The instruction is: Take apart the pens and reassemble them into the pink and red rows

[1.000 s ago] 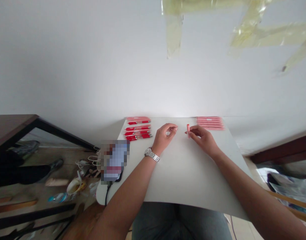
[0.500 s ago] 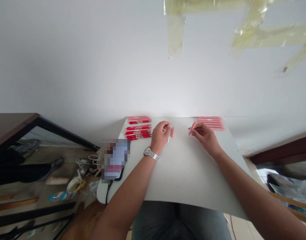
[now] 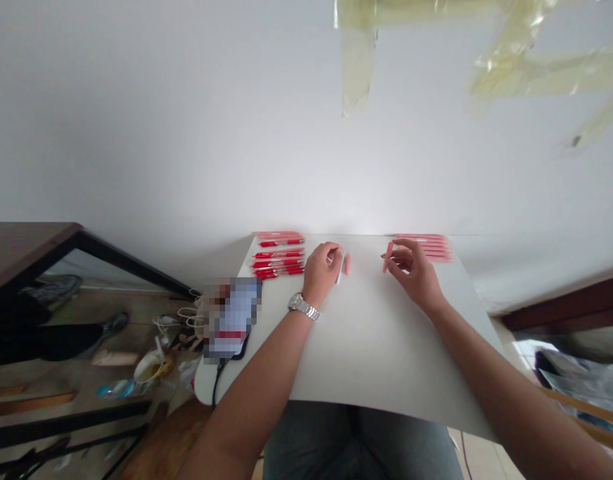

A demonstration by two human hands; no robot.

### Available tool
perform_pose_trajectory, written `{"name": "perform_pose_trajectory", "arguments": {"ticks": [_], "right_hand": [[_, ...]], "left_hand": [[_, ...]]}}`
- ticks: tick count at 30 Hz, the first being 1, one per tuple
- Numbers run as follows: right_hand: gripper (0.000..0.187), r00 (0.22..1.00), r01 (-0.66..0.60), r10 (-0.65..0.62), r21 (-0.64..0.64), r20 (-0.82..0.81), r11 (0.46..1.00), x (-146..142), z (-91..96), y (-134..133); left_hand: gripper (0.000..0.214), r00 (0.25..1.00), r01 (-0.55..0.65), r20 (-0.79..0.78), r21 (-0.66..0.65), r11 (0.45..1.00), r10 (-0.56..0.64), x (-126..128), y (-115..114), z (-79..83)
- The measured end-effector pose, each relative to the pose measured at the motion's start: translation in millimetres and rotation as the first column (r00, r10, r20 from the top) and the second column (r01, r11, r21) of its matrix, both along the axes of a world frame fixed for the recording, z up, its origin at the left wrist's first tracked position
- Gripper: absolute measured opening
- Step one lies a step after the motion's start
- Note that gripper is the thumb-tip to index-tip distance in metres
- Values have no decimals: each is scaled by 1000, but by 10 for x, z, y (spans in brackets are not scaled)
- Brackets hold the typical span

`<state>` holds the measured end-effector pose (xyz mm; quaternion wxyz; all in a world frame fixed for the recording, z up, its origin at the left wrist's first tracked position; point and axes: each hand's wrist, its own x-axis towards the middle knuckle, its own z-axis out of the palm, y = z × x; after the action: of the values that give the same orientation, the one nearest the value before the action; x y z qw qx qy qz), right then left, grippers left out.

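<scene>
At the white tabletop (image 3: 371,347) — pink tube (image 3: 388,257) held in right hand (image 3: 415,277)

Right hand: closed on the tube between thumb and fingertips, long axis pointing away from the body, tipped slightly rightward. Left hand (image 3: 322,272): fingers curled, thin white strip (image 3: 340,268) against the fingertips, grip unclear. Second pink piece (image 3: 347,264) just beyond, closer to the left hand than the right; contact hard to make out. Open tabletop between the two hands. Silver wristwatch (image 3: 303,307) on the left wrist. Along the far edge: red pens (image 3: 279,255) in rows beyond the left hand, pale pink pens (image 3: 426,248) beyond the right, partly hidden by its fingers. Phone (image 3: 231,320) at the left edge — pixelated, unreadable.
</scene>
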<state>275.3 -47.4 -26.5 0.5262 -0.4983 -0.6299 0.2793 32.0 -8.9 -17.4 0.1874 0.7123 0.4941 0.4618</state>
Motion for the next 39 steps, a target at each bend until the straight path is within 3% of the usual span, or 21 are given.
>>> {"name": "perform_pose_trajectory", "arguments": {"ticks": [5, 11, 17, 25, 39], "right_hand": [[42, 1000, -6, 6, 26, 29, 1000, -14, 8, -13], [37, 996, 90, -88, 178, -18, 980, -53, 65, -14], [33, 976, 6, -7, 6, 216, 1000, 3, 26, 18], [41, 997, 47, -49, 35, 57, 998, -15, 21, -23], [44, 998, 15, -15, 3, 64, 1000, -2, -6, -5]], "left_hand": [[13, 1000, -6, -9, -11, 1000, 6, 3, -4, 22], [13, 1000, -8, -5, -21, 1000, 8, 7, -7, 35], [14, 1000, -9, -13, -30, 1000, 9, 16, -3, 30], [13, 1000, 1, 0, -37, 999, -1, 17, 3, 5], [13, 1000, -5, 9, -74, 997, 6, 26, 18, -33]]}}
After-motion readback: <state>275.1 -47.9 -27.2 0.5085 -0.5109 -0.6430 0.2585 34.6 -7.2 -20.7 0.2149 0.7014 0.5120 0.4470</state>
